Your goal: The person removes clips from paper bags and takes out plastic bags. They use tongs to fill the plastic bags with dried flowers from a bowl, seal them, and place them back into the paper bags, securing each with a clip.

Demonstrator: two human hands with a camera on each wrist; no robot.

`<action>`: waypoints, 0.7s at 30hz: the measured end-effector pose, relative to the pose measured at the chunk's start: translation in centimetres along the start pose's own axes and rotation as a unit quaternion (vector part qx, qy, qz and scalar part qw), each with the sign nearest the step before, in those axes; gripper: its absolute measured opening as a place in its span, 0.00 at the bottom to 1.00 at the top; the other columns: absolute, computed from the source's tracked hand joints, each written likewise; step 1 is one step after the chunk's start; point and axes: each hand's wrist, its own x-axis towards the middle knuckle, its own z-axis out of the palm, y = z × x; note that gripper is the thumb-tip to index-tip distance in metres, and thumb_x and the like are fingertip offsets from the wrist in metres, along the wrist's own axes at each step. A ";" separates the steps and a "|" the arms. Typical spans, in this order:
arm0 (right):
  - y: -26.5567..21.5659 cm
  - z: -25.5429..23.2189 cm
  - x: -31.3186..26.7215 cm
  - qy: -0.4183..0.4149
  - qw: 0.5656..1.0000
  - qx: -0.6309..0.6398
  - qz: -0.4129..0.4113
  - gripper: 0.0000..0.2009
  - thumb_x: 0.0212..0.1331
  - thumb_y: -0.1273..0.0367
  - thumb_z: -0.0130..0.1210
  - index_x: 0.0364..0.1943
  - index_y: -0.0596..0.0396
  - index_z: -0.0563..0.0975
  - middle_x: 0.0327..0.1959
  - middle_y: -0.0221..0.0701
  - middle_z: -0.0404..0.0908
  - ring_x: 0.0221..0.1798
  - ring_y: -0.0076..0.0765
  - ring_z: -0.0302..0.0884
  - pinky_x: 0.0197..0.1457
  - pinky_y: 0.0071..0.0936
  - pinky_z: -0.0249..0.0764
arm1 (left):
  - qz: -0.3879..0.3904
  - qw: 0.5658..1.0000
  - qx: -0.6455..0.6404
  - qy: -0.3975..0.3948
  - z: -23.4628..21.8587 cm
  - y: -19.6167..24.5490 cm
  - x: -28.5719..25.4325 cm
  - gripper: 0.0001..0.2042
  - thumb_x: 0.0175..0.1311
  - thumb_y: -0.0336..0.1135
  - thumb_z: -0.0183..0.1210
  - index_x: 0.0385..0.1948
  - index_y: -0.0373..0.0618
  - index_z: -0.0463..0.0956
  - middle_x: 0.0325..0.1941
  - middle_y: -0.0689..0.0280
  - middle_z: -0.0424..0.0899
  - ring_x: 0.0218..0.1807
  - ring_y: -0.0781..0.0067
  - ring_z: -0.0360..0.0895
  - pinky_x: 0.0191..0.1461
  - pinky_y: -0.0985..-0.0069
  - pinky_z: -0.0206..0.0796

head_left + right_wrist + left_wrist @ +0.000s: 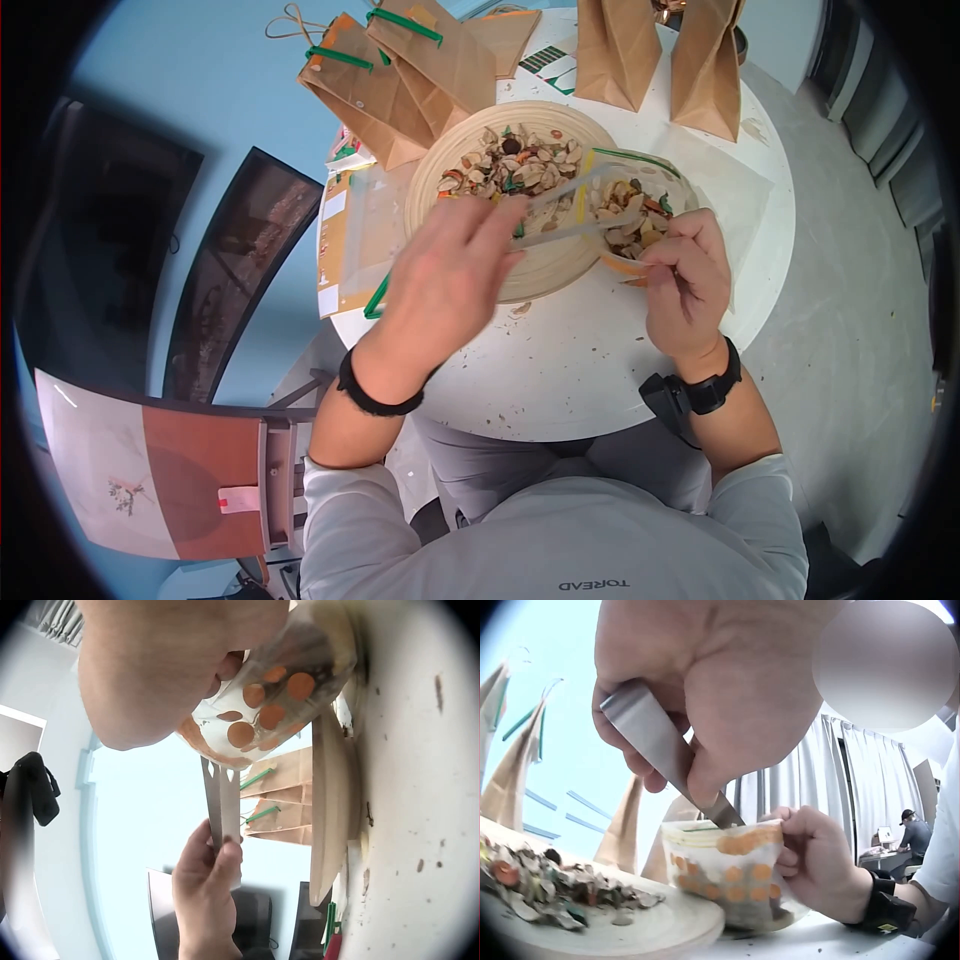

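My left hand (450, 270) grips a pair of metal tongs (656, 742) from above, and their arms reach over to a clear zip bag (727, 877) printed with orange dots. In the left wrist view the tips dip into the bag's mouth. Dried mixed pieces (635, 215), beige and brown with bits of green, fill the lower part of the bag. My right hand (690, 285) pinches the bag's near right edge between thumb and fingers, keeping it upright. Left of the bag lies a round wooden tray (595, 125) with a loose heap of similar dried pieces (515, 170).
Brown paper bags stand along the table's far side, a pair with green clips (345, 58) at left and a pair (705, 80) at right. Crumbs dot the white table (560, 370) near my body. A cardboard sheet (335, 250) lies at the left edge. Another person (915, 840) sits far back.
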 end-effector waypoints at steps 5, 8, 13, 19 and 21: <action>-0.1 -0.1 0.0 0.002 1.000 0.004 0.004 0.10 0.49 0.86 0.51 0.31 0.62 0.80 0.38 0.38 0.70 0.34 0.34 0.69 0.36 0.25 0.67 | -0.099 0.993 0.056 -0.039 -2.2 -3.1 -5.4 0.27 0.54 0.25 0.73 0.60 0.42 0.80 0.43 0.56 0.81 0.46 0.50 0.80 0.48 0.59 0.74; -0.2 -0.1 0.0 -0.002 1.000 -0.004 0.000 0.09 0.49 0.86 0.51 0.31 0.63 0.80 0.37 0.38 0.70 0.34 0.33 0.68 0.36 0.25 0.67 | -0.066 0.992 0.083 -0.075 -0.8 -3.4 -7.9 0.28 0.53 0.25 0.73 0.60 0.44 0.80 0.42 0.58 0.81 0.44 0.53 0.80 0.47 0.60 0.74; -0.1 0.1 -0.2 -0.001 1.000 0.003 0.014 0.09 0.49 0.85 0.51 0.31 0.63 0.81 0.37 0.38 0.69 0.35 0.32 0.68 0.36 0.24 0.66 | -0.113 0.979 0.154 -0.071 1.1 -3.7 -7.1 0.25 0.56 0.28 0.72 0.60 0.45 0.81 0.42 0.61 0.80 0.45 0.56 0.80 0.48 0.61 0.77; -0.1 0.2 0.0 0.003 1.000 0.001 0.013 0.09 0.50 0.85 0.51 0.31 0.63 0.81 0.38 0.37 0.69 0.35 0.31 0.67 0.36 0.24 0.65 | -0.173 0.965 0.181 -0.077 2.5 -6.2 -5.2 0.22 0.62 0.31 0.69 0.60 0.43 0.81 0.44 0.59 0.81 0.48 0.53 0.81 0.49 0.59 0.78; -0.1 0.1 -0.2 0.001 1.000 0.004 0.019 0.09 0.50 0.85 0.51 0.31 0.63 0.81 0.38 0.37 0.69 0.35 0.31 0.67 0.36 0.23 0.65 | -0.177 0.966 0.170 -0.083 2.9 -6.6 -4.9 0.21 0.63 0.31 0.68 0.59 0.41 0.81 0.44 0.57 0.82 0.48 0.52 0.81 0.49 0.58 0.78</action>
